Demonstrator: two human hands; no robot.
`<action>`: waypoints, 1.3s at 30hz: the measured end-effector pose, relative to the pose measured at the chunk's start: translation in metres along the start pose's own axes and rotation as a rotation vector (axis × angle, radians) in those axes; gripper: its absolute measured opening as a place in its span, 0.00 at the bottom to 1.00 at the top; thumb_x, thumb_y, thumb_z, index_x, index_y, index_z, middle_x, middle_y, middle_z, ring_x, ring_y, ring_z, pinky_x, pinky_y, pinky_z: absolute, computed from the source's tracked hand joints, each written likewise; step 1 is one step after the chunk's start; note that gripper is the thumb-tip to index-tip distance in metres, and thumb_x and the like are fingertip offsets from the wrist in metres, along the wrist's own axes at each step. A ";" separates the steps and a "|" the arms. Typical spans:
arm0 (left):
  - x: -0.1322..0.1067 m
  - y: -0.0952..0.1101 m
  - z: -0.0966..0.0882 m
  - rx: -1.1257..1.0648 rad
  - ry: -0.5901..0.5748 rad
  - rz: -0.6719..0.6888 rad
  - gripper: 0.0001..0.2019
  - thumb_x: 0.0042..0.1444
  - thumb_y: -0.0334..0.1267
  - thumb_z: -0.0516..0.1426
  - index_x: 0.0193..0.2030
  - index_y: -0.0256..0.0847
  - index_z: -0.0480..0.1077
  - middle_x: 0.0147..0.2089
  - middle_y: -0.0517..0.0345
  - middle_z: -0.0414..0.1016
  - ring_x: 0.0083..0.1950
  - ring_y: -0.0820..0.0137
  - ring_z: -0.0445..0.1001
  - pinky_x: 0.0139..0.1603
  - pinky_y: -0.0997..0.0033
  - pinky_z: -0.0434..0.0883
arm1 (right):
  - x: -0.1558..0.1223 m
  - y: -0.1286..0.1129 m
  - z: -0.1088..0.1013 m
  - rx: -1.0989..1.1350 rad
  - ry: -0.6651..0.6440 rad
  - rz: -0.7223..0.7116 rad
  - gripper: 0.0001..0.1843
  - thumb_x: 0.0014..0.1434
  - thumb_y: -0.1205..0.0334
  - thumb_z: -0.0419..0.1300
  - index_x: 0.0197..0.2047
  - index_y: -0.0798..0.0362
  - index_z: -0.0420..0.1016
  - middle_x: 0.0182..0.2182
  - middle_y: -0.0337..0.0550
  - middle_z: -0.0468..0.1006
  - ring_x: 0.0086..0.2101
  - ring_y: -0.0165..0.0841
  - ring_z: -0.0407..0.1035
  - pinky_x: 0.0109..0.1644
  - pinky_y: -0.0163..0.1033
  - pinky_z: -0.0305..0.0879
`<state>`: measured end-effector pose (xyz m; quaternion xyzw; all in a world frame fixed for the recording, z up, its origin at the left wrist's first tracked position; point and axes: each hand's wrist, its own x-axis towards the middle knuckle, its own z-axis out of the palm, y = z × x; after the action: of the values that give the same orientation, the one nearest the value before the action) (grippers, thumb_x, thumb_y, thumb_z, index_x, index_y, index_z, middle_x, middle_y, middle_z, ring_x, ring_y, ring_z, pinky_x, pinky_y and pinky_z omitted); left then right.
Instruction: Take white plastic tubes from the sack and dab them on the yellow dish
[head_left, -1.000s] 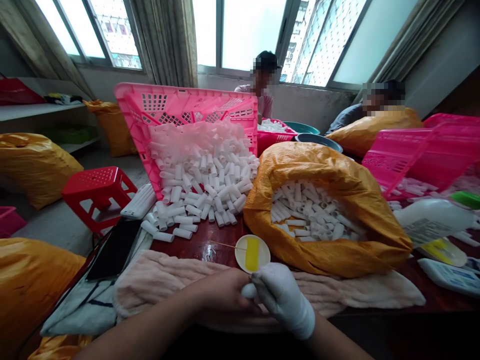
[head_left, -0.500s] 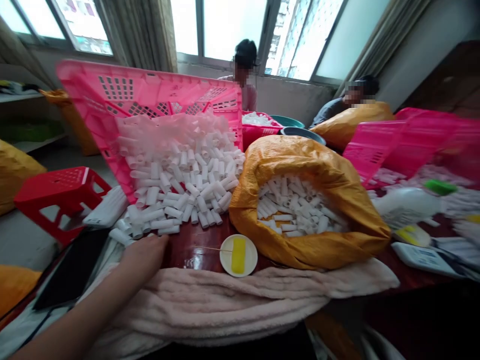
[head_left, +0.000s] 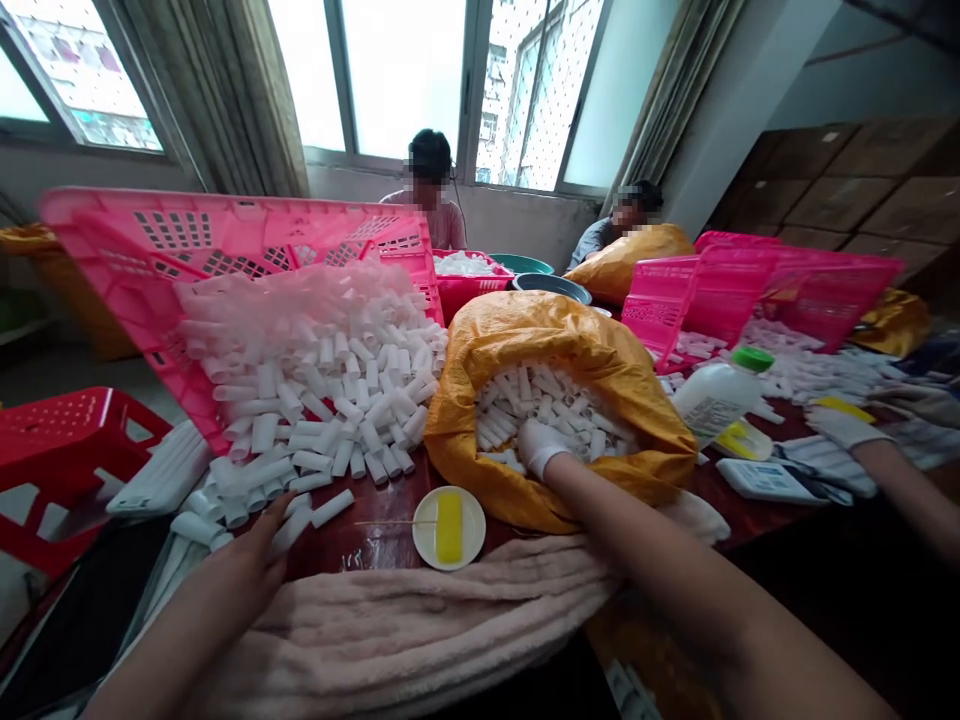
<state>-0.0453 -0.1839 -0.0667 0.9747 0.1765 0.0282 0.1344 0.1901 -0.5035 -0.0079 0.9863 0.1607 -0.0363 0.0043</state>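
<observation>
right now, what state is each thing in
orange woven sack: open, full of tubes
left hand: bare, fingers spread beside loose white tubes
right hand: white-gloved, resting on tubes in the sack
pink plastic crate: tipped up, white tubes heaped against it
white round dish: holds a yellow strip and a thin stick

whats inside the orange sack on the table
The orange woven sack is filled with short white tubes, and the gloved right hand reaches in at its mouth. Only the top layer shows; whatever lies deeper is covered by those tubes and the sack.
</observation>
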 end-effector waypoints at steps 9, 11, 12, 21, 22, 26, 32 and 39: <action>0.014 0.105 -0.006 0.009 -0.038 0.278 0.06 0.54 0.37 0.47 0.33 0.40 0.63 0.35 0.54 0.72 0.39 0.66 0.70 0.37 0.71 0.62 | -0.009 0.009 0.005 0.003 0.047 -0.065 0.11 0.57 0.68 0.54 0.37 0.64 0.76 0.37 0.62 0.76 0.42 0.43 0.70 0.46 0.43 0.64; 0.021 0.110 0.007 0.009 -0.060 0.355 0.06 0.54 0.38 0.48 0.34 0.40 0.63 0.36 0.53 0.72 0.40 0.66 0.70 0.38 0.70 0.62 | -0.024 0.006 -0.002 0.041 0.107 -0.130 0.15 0.61 0.64 0.49 0.44 0.62 0.73 0.41 0.57 0.76 0.44 0.38 0.69 0.47 0.39 0.63; 0.023 0.110 0.013 -0.008 -0.071 0.384 0.07 0.55 0.39 0.48 0.34 0.40 0.64 0.36 0.53 0.72 0.39 0.66 0.70 0.38 0.70 0.62 | -0.034 0.003 -0.004 0.112 0.154 -0.189 0.17 0.64 0.62 0.46 0.48 0.60 0.70 0.42 0.54 0.75 0.44 0.35 0.69 0.48 0.37 0.63; 0.028 0.107 0.028 -0.005 -0.048 0.455 0.10 0.57 0.44 0.49 0.32 0.40 0.64 0.33 0.54 0.73 0.36 0.66 0.71 0.36 0.70 0.63 | -0.075 -0.035 0.049 0.549 0.367 -0.651 0.14 0.61 0.65 0.50 0.50 0.53 0.67 0.43 0.48 0.73 0.43 0.37 0.68 0.50 0.45 0.66; 0.029 0.108 0.028 0.007 -0.051 0.457 0.10 0.57 0.44 0.49 0.32 0.40 0.64 0.33 0.54 0.73 0.35 0.66 0.71 0.35 0.70 0.63 | -0.073 -0.036 0.055 0.473 0.371 -0.647 0.15 0.60 0.67 0.50 0.49 0.54 0.67 0.42 0.49 0.73 0.42 0.38 0.69 0.49 0.46 0.67; 0.030 0.110 0.029 0.032 -0.046 0.462 0.11 0.57 0.44 0.49 0.33 0.39 0.65 0.33 0.53 0.73 0.36 0.65 0.72 0.36 0.69 0.64 | -0.075 -0.032 0.060 0.279 0.297 -0.828 0.18 0.59 0.72 0.47 0.51 0.54 0.67 0.43 0.49 0.73 0.42 0.38 0.68 0.49 0.46 0.67; 0.028 0.110 0.028 0.048 -0.046 0.468 0.11 0.57 0.44 0.49 0.34 0.39 0.65 0.34 0.52 0.73 0.37 0.64 0.71 0.36 0.69 0.64 | -0.086 -0.029 0.057 0.298 0.376 -0.808 0.17 0.60 0.72 0.49 0.52 0.55 0.65 0.44 0.49 0.72 0.44 0.37 0.66 0.51 0.48 0.66; 0.029 0.109 0.030 0.060 -0.024 0.472 0.10 0.57 0.43 0.49 0.33 0.39 0.65 0.33 0.52 0.73 0.36 0.64 0.72 0.36 0.68 0.64 | -0.092 -0.020 0.065 0.310 0.352 -0.956 0.19 0.62 0.71 0.46 0.55 0.51 0.62 0.49 0.49 0.69 0.47 0.37 0.64 0.50 0.46 0.67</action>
<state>0.0213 -0.2795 -0.0662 0.9928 -0.0570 0.0420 0.0970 0.0920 -0.5155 -0.0656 0.7834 0.5831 0.1084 -0.1857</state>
